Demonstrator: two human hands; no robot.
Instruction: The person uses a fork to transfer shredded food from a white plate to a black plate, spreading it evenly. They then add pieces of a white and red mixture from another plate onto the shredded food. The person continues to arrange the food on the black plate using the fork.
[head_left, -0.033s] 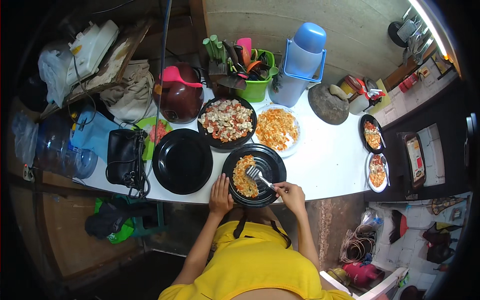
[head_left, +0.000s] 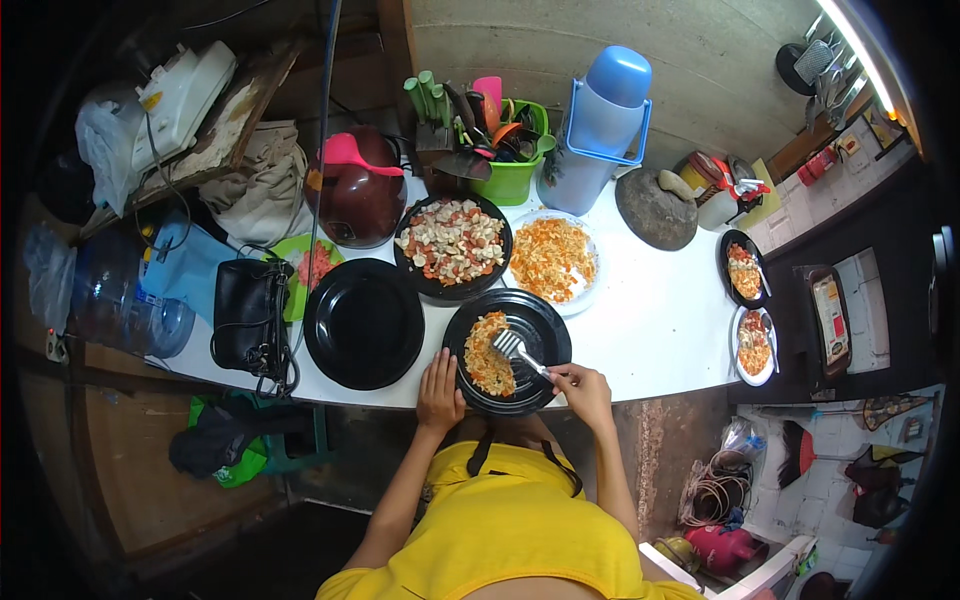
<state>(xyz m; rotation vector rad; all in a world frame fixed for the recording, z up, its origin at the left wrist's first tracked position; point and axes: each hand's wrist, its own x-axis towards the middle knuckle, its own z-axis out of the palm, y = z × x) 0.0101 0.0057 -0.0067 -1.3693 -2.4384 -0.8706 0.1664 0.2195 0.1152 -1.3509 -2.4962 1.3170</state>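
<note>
At the table's front edge lies a black plate (head_left: 543,328) with a mound of orange-tinted rice mixture (head_left: 487,372) on its left half. My right hand (head_left: 583,388) is closed round the handle of a metal fork (head_left: 520,352), whose tines rest against the mound's right side. Flat beside the plate's left rim is my left hand (head_left: 440,393), fingers stretched out, seemingly touching the rim and holding nothing. Behind this plate stand a black plate of chopped sausage-like pieces and pale slices (head_left: 452,240) and a white plate of the rice mixture (head_left: 552,258). Another black plate (head_left: 364,322), bare, is at the left.
Along the back stand a dark red rice cooker (head_left: 362,205), a green utensil basket (head_left: 508,183), a blue flask (head_left: 605,130) and a round stone mortar (head_left: 655,215). A black bag (head_left: 245,315) sits at the left. Two filled plates are at the right end, one black (head_left: 733,245).
</note>
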